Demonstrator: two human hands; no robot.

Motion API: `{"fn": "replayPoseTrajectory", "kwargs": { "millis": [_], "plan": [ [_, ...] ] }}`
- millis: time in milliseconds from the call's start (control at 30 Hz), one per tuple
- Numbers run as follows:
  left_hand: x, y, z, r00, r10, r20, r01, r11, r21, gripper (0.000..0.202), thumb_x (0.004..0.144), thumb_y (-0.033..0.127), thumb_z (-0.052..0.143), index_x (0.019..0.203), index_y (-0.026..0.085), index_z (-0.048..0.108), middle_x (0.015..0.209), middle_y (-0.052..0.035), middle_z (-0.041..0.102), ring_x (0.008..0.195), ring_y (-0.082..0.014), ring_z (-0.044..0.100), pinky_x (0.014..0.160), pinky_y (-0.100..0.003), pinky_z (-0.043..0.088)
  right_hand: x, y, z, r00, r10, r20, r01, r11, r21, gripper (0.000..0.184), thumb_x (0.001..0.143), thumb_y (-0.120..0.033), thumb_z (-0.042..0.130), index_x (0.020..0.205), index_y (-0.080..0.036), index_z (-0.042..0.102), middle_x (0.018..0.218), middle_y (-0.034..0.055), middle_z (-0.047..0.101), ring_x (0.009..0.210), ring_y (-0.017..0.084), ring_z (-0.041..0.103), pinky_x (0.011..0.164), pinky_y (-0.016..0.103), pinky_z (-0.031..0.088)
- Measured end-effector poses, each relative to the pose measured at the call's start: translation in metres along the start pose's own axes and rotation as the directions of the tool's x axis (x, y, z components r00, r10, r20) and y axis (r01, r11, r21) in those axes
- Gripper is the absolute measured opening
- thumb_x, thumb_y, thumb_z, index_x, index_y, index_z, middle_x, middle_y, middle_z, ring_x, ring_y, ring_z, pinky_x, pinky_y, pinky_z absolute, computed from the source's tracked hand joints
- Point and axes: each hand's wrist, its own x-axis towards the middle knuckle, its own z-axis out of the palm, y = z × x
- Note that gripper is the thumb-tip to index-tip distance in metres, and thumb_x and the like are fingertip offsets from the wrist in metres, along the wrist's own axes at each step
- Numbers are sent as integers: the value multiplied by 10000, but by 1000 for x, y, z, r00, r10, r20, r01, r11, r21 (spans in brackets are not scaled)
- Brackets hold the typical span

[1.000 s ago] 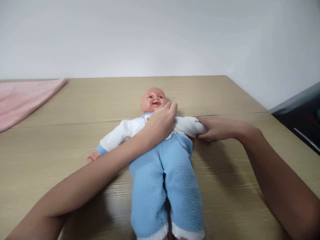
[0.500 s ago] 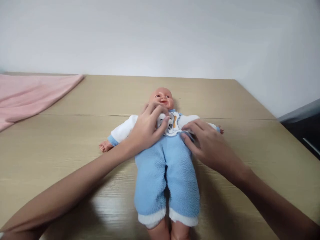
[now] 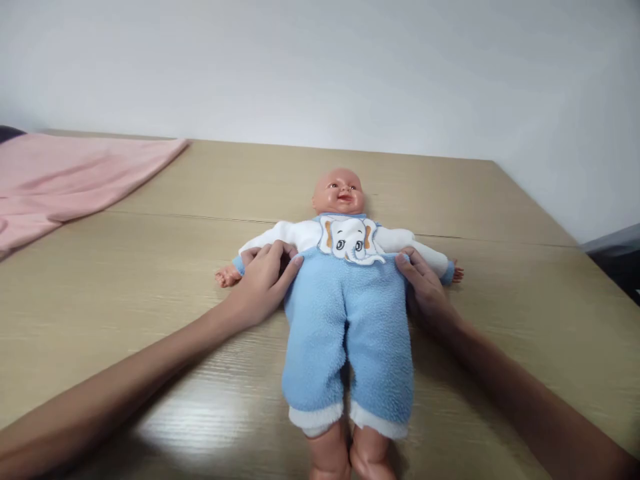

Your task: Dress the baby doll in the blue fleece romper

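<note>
A baby doll lies on its back with its arms spread and its legs toward me. It wears a fleecy outfit with blue trousers, white sleeves and an elephant patch on the chest. My left hand is closed on the blue cloth at the waist, its thumb on top. At the opposite side of the waist, my right hand pinches the cloth between thumb and fingers. Some fingertips of both hands are hidden by the cloth. The doll's feet run out of view at the bottom.
The doll rests on a light wooden table with a seam across it. A pink cloth lies at the far left. Behind the table rises a pale wall. Something dark stands beyond the right edge.
My left hand has moved from the doll's chest down to the side of its waist, uncovering the elephant patch. My right hand has shifted outward to the other side. The view has turned slightly left.
</note>
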Motion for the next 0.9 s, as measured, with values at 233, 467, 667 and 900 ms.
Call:
{"fn": "replayPoseTrajectory", "kwargs": {
  "millis": [233, 467, 667, 900],
  "plan": [
    [2, -3, -3, 995, -93, 34, 97, 984, -149, 344, 1147, 596, 516, 1118, 263, 598, 982, -2, 653, 961, -254, 543, 1131, -525, 357, 4, 6, -4, 983, -173, 65, 184, 931, -316, 484, 1020, -724, 775, 959, -284, 582, 838, -28, 512, 746, 195, 456, 684, 334, 426],
    [4, -5, -8, 998, -21, 55, 20, 1000, 12, 375, 1126, 587, 457, 1041, 259, 617, 943, -20, 662, 1002, -306, 589, 1150, -590, 340, -1, 12, -7, 931, -360, 65, 313, 690, -653, 99, 1071, -367, 612, 1061, -269, 606, 968, 38, 689, 887, 268, 625, 888, 444, 526],
    [6, -4, -16, 979, -176, 100, 181, 983, -44, 339, 1107, 548, 403, 998, 272, 565, 957, -40, 642, 1085, -334, 554, 1156, -601, 435, -4, 14, -6, 909, -415, 45, 322, 628, -708, 94, 1100, -348, 593, 1146, -269, 617, 1080, 87, 750, 970, 305, 708, 957, 502, 571],
    [5, -11, -13, 983, -62, 172, 32, 984, 177, 216, 1090, 381, 389, 1143, 261, 561, 960, -44, 667, 1020, -331, 607, 1160, -639, 431, -8, 8, -9, 856, -516, 33, 334, 502, -798, 116, 1097, -366, 651, 1158, -272, 620, 1086, 96, 739, 1002, 325, 715, 939, 512, 585]
  ]
}}
